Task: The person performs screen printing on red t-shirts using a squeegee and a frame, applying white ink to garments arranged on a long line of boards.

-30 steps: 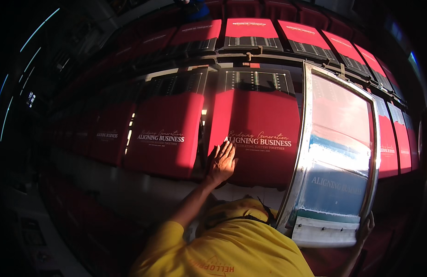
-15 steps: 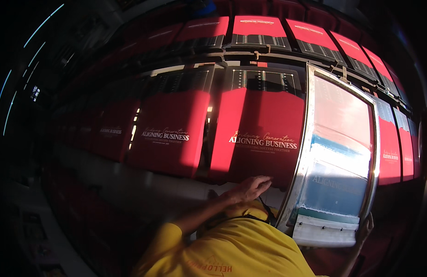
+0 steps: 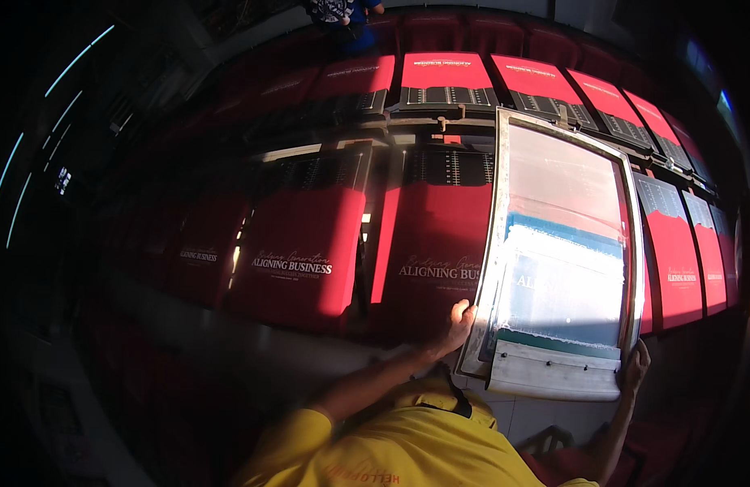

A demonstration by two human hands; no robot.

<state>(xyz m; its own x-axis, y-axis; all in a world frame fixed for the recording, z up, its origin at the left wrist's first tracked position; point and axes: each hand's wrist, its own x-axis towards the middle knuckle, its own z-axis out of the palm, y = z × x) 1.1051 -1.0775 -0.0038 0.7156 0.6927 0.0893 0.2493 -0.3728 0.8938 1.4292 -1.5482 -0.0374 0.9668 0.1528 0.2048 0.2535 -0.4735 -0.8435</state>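
Observation:
A metal-framed printing screen [image 3: 495, 219] lies tilted over the boards, with a see-through mesh and a blue stencil area glaring in the sun. Inside its near end rests a long pale squeegee [image 3: 553, 371]. My left hand [image 3: 456, 328] grips the frame's left side near the bottom corner. On the opposite side, my right hand [image 3: 635, 365] is closed round the frame's near right edge. Part of a red and black printed fabric panel [image 3: 440, 219] with white lettering is covered by the screen. Another such panel [image 3: 298, 235] lies to its left.
Rows of flat boards carry more red printed panels, at right [image 3: 671, 252] and on the far side [image 3: 448, 73]. A rail with brackets [image 3: 444, 123] runs between the rows. Beyond the far row stands another person in blue [image 3: 355, 20]. Tiled floor [image 3: 529, 414] shows below me.
The screen has shifted left and now covers part of the middle panel. My left hand has gone from apart over that panel to gripping the frame. My right hand has moved up with it.

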